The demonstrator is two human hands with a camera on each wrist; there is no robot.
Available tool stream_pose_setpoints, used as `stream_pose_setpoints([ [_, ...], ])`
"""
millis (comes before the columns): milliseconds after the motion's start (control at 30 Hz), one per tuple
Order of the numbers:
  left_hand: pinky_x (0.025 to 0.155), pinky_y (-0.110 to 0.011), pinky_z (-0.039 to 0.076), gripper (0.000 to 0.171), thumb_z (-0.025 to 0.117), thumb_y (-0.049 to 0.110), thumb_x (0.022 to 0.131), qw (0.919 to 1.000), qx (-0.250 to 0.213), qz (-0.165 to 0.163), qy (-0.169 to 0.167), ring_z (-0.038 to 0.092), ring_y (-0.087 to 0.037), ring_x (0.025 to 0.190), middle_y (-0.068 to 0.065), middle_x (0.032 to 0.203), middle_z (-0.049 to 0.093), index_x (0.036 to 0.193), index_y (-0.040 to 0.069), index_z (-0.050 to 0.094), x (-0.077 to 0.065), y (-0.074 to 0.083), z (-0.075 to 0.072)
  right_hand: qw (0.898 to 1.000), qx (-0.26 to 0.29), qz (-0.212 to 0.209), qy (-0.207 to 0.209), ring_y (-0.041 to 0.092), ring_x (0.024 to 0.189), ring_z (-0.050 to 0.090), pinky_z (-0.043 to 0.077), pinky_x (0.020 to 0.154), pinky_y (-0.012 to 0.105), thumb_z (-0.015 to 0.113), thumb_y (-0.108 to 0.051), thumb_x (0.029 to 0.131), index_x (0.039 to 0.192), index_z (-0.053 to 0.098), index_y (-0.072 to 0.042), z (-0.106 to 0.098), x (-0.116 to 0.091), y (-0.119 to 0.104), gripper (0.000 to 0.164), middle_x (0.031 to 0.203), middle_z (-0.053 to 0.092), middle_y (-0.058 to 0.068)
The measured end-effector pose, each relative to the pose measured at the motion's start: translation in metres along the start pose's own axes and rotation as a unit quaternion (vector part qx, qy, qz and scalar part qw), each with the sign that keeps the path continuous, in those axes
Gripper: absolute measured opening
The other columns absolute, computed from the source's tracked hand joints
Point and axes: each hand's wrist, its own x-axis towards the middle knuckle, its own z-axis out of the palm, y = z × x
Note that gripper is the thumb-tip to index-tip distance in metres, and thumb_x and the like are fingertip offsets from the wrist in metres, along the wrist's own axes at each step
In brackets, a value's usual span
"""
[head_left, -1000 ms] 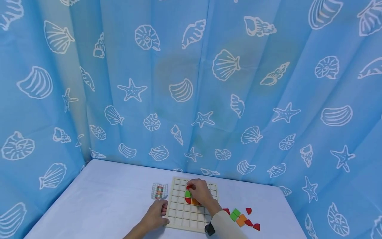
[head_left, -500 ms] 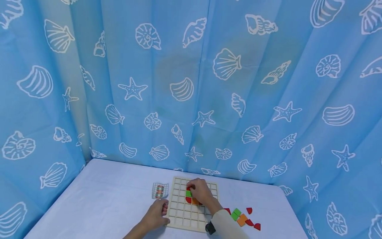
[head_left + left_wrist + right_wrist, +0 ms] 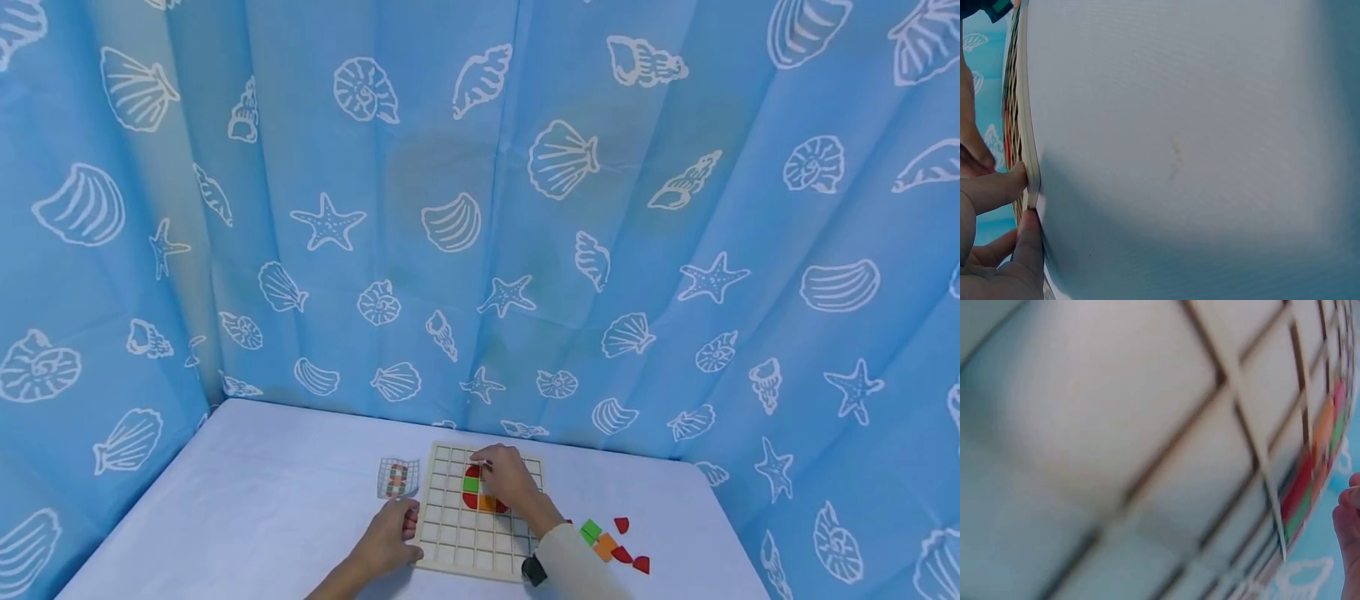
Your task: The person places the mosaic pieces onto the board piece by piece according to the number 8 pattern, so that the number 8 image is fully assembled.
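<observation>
My left hand (image 3: 384, 537) pinches the left edge of a pale wooden grid board (image 3: 453, 537), thumb and finger at its rim in the left wrist view. Over the upper middle of the board, my right hand (image 3: 510, 479) has its fingertips just above a red quarter-round tile (image 3: 472, 472). No tile shows between its fingers. Directly below that red tile lie a green square tile (image 3: 470, 484) and another red tile (image 3: 470, 500). An orange tile (image 3: 487, 503) sits beside the lower red one. The right hand hides part of the board.
A small pattern card (image 3: 397, 477) with a printed grid lies left of the board. To the right are loose tiles: green (image 3: 591, 531), orange (image 3: 605, 547) and several red ones (image 3: 622, 526). A blue shell-print curtain (image 3: 480, 250) hangs behind the white table (image 3: 247, 500).
The right fingers have lifted slightly off the upper red tile, which now shows in its cell above the green one. The left hand stays at the board's edge.
</observation>
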Motion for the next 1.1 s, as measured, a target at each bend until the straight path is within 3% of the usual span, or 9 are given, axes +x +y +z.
stream_pose_setpoints([
  [167, 0.076, -0.028, 0.051, 0.066, 0.082, -0.006, 0.061, 0.9998, 0.016, -0.004, 0.007, 0.051, -0.019, 0.086, -0.007, 0.095, 0.05, 0.119, -0.016, 0.052, -0.001, 0.003, -0.001, 0.999, -0.027, 0.035, 0.018, 0.024, 0.109, 0.061, 0.052, 0.091, 0.043, 0.065, -0.003, 0.09, 0.113, 0.073, -0.01, -0.023, -0.015, 0.016, 0.026, 0.112, 0.068, 0.005],
  [400, 0.076, -0.029, 0.052, 0.066, 0.082, -0.007, 0.06, 0.9998, 0.016, -0.006, 0.005, 0.052, -0.019, 0.087, -0.008, 0.095, 0.051, 0.119, -0.016, 0.052, -0.001, 0.004, -0.002, 0.992, -0.054, 0.11, 0.039, 0.025, 0.108, 0.062, 0.052, 0.092, 0.046, 0.069, -0.006, 0.087, 0.11, 0.073, -0.01, -0.054, -0.056, 0.054, 0.023, 0.11, 0.069, 0.004],
  [633, 0.075, -0.029, 0.052, 0.066, 0.081, -0.007, 0.061, 0.9999, 0.01, -0.003, -0.002, 0.052, -0.019, 0.086, -0.008, 0.095, 0.051, 0.119, -0.017, 0.051, 0.001, 0.002, -0.002, 0.979, -0.038, 0.199, 0.019, 0.025, 0.101, 0.061, 0.053, 0.089, 0.047, 0.073, -0.011, 0.086, 0.106, 0.073, -0.014, -0.078, -0.1, 0.083, 0.021, 0.107, 0.068, 0.003],
  [933, 0.077, -0.03, 0.052, 0.067, 0.082, -0.007, 0.062, 0.9998, 0.011, -0.017, -0.003, 0.051, -0.019, 0.087, -0.007, 0.096, 0.051, 0.12, -0.016, 0.051, 0.002, 0.0, -0.001, 0.985, -0.042, 0.169, 0.016, 0.015, 0.083, 0.061, 0.058, 0.079, 0.038, 0.075, -0.01, 0.084, 0.1, 0.074, -0.013, -0.093, -0.142, 0.103, 0.017, 0.095, 0.068, -0.001],
  [1100, 0.078, -0.032, 0.052, 0.067, 0.083, -0.006, 0.061, 0.9996, 0.019, -0.018, -0.002, 0.052, -0.019, 0.087, -0.007, 0.095, 0.05, 0.12, -0.016, 0.051, 0.003, 0.002, 0.0, 0.986, -0.042, 0.16, -0.011, 0.009, 0.076, 0.057, 0.058, 0.074, 0.032, 0.076, -0.014, 0.083, 0.096, 0.075, -0.014, -0.094, -0.158, 0.103, 0.013, 0.087, 0.065, -0.007],
])
